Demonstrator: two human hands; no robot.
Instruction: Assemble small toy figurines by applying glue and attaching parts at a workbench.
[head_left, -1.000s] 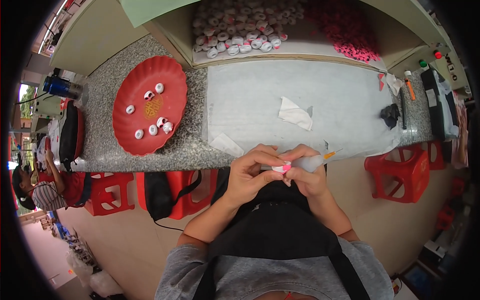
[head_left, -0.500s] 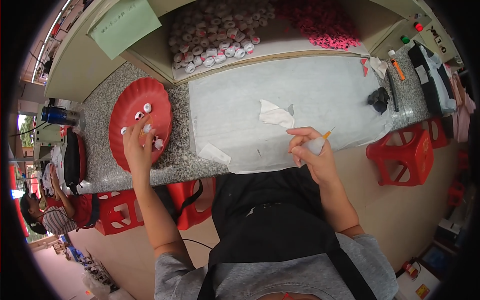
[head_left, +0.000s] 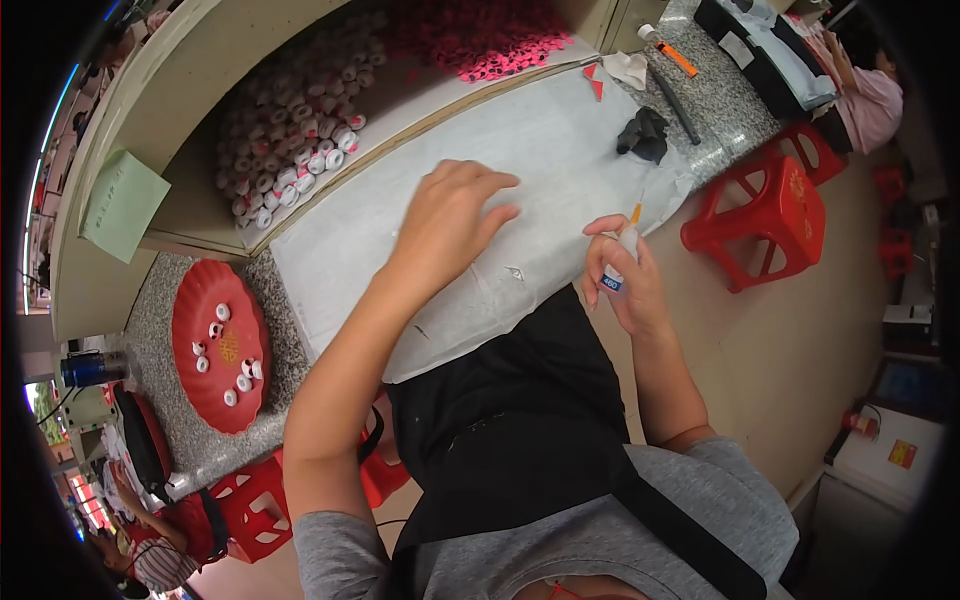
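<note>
My left hand (head_left: 445, 220) is over the white paper sheet (head_left: 360, 270) on the worktop, its thumb and forefinger apart and nothing visible between them. In my right hand (head_left: 640, 290), near the sheet's front edge, is a small translucent squeeze bottle (head_left: 624, 248) with an orange needle tip pointing up and away. The fluted red plate (head_left: 200, 400) lies on the speckled worktop at the left, away from both hands. Several small white rounded pieces (head_left: 222, 312) with dark or red marks are scattered on it.
A shelf behind the sheet holds heaped white pieces (head_left: 300, 140) and pink pieces (head_left: 490, 40). At the far right are a crumpled black cloth (head_left: 643, 135), a dark stick (head_left: 676, 106) and an orange marker (head_left: 675, 57). A red stool (head_left: 800, 215) stands right. People sit at both sides.
My left hand has left the red plate and moved right, over the paper sheet. The view has turned rightward. My right hand still holds the bottle; the white scrap is no longer visible.
</note>
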